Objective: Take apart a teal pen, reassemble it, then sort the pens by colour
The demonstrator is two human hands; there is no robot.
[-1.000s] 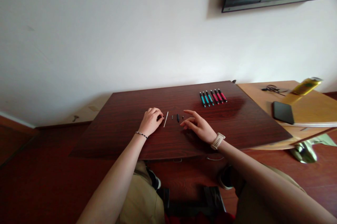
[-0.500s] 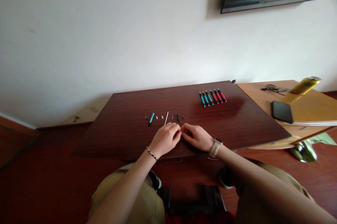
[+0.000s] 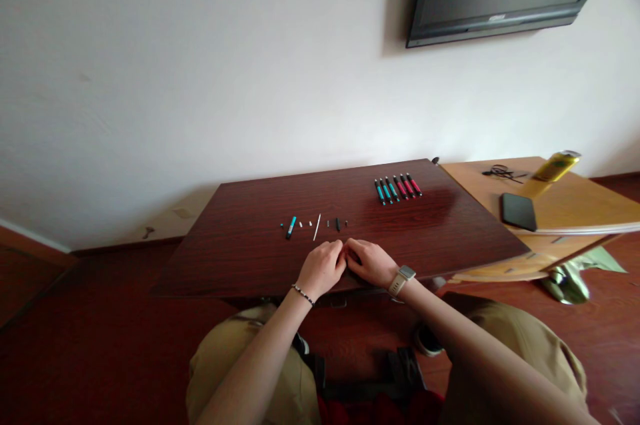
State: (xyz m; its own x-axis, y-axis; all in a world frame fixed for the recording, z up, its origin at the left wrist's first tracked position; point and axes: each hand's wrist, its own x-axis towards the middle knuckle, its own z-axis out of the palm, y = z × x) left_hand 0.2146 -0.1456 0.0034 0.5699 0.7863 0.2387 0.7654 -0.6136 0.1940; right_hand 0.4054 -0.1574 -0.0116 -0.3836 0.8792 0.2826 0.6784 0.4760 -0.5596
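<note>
Dark red-brown wooden table [image 3: 240, 258] is carrying both hands at its near edge. Left hand [image 3: 324, 267] and right hand [image 3: 367, 261] are curling loosely, fingers bent, knuckles up, fingertips meeting between them (whether anything small is pinched there, cannot tell; the fingers are hiding it). Just beyond the hands, a row of tiny pen parts is lying on the table: a teal barrel piece [image 3: 291, 227], a thin white refill [image 3: 317, 227], a short black piece [image 3: 337, 224], plus specks too small to name. Well apart, toward the far right corner, a row of teal and red pens [image 3: 397, 187] is lying side by side. Both forearms are running out of the lower edge.
</note>
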